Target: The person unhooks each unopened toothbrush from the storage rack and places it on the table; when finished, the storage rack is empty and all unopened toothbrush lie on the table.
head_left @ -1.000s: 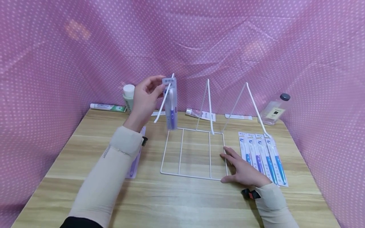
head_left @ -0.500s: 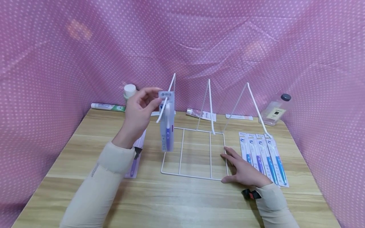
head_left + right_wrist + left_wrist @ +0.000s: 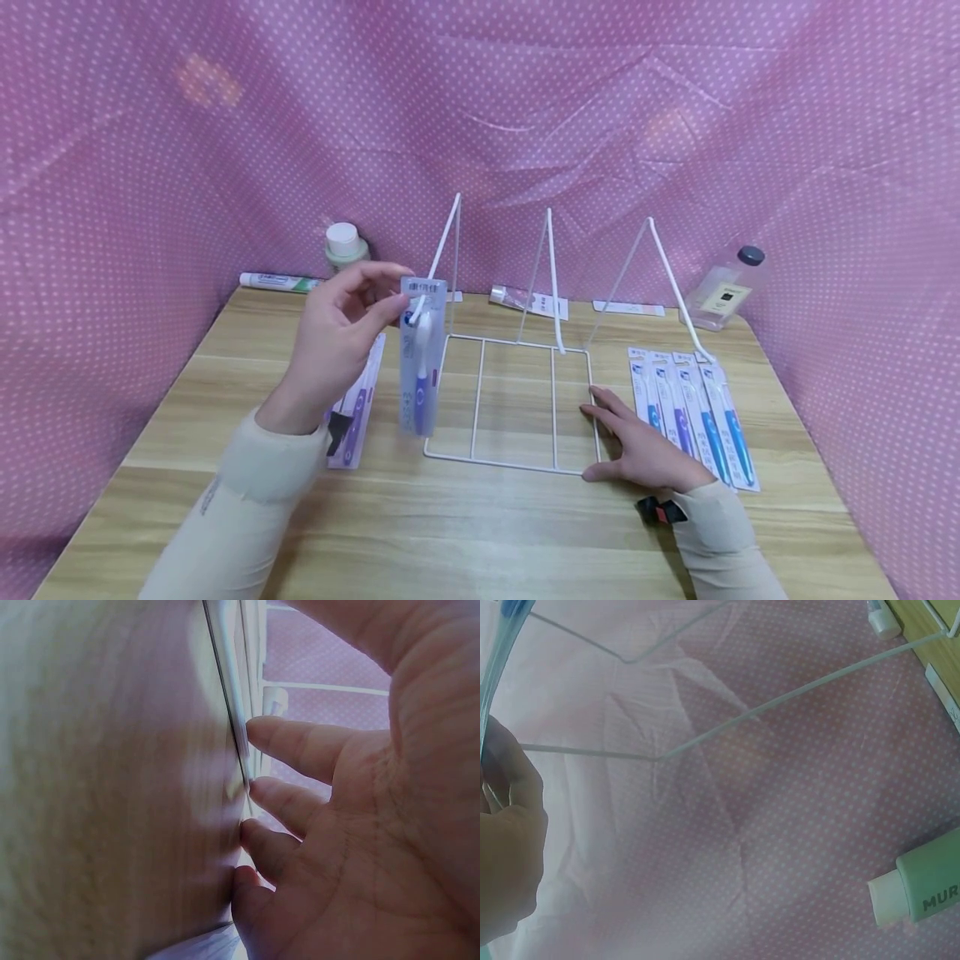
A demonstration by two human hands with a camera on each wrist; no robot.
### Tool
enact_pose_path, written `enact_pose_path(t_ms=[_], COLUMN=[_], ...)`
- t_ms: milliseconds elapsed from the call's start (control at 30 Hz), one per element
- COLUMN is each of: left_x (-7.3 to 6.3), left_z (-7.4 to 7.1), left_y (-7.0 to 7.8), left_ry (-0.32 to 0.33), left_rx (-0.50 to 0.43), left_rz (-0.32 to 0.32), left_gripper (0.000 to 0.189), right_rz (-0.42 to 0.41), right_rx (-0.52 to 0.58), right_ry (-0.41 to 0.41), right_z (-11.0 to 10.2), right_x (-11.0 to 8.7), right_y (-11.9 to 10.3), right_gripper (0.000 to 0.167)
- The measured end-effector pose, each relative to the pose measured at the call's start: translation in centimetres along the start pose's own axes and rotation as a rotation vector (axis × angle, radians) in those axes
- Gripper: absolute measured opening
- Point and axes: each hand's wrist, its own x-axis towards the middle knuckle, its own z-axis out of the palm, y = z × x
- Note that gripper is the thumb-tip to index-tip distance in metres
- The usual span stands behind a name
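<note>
In the head view, my left hand [image 3: 333,333] pinches the top of a packaged toothbrush [image 3: 422,375] with a purple handle. The pack hangs upright near the tip of the left arm of a white wire rack [image 3: 553,267]; that tip shows in front of the card. My right hand [image 3: 645,454] rests, fingers spread, at the right edge of the rack's base, and its fingertips touch the base wire in the right wrist view. Beside it lie several packaged toothbrushes [image 3: 681,408] in a row. More purple toothbrush packs [image 3: 358,417] lie left of the rack, partly hidden by my left wrist.
Along the back of the wooden table [image 3: 495,533] are a toothpaste tube [image 3: 277,282], a green bottle with a white cap [image 3: 345,246], a smaller tube [image 3: 528,300], a flat white pack [image 3: 628,307] and a clear bottle with a black cap [image 3: 718,292]. Pink dotted cloth surrounds the table.
My left hand has moved down and toward me, carrying the toothbrush pack along the sloping left arm to near its tip. My right hand and the rack have stayed put.
</note>
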Motion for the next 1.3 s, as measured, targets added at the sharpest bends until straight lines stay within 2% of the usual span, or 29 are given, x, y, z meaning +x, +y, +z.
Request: enact_pose_path(t_ms=[267, 467, 533, 633, 767, 900, 1033, 1167, 1300], left_x=[-1.8, -2.5, -2.7, -2.7, -2.2, -1.0, 0.6, 2.0, 3.0], left_z=[-0.6, -0.9, -1.2, -1.9, -3.7, -6.4, -9.0, -11.1, -13.4], left_y=[1.0, 2.2, 2.5, 2.7, 2.9, 2.8, 1.8, -0.3, -3.4], left_ry=[-0.024, -0.021, -0.001, 0.017, 0.021, 0.036, 0.038, 0.062, 0.068], left_rx=[-0.014, -0.031, -0.067, -0.187, -0.365, -0.401, -0.324, -0.216, -0.099], left_rz=[0.017, 0.020, 0.040, 0.099, 0.129, 0.049, -0.062, -0.191, -0.322], left_gripper=[0.024, 0.024, 0.025, 0.027, 0.028, 0.026, 0.026, 0.025, 0.022], right_rz=[0.004, -0.007, -0.012, -0.017, -0.016, -0.016, -0.014, -0.013, -0.017], right_rx=[-0.005, -0.007, -0.006, -0.006, -0.012, -0.015, -0.018, -0.014, -0.005], right_ry=[-0.001, 0.010, 0.014, 0.015, 0.017, 0.015, 0.015, 0.019, 0.019], right_z=[0.0, 0.0, 0.0, 0.1, 0.1, 0.1, 0.1, 0.0, 0.1], right_x=[0.1, 0.0, -0.1, -0.1, -0.1, 0.0, -0.1, -0.2, -0.2], right_y=[0.0, 0.0, 0.0, -0.1, -0.1, -0.1, -0.1, -0.1, -0.2], right_gripper=[0.101, 0.102, 0.102, 0.102, 0.102, 0.102, 0.102, 0.102, 0.101])
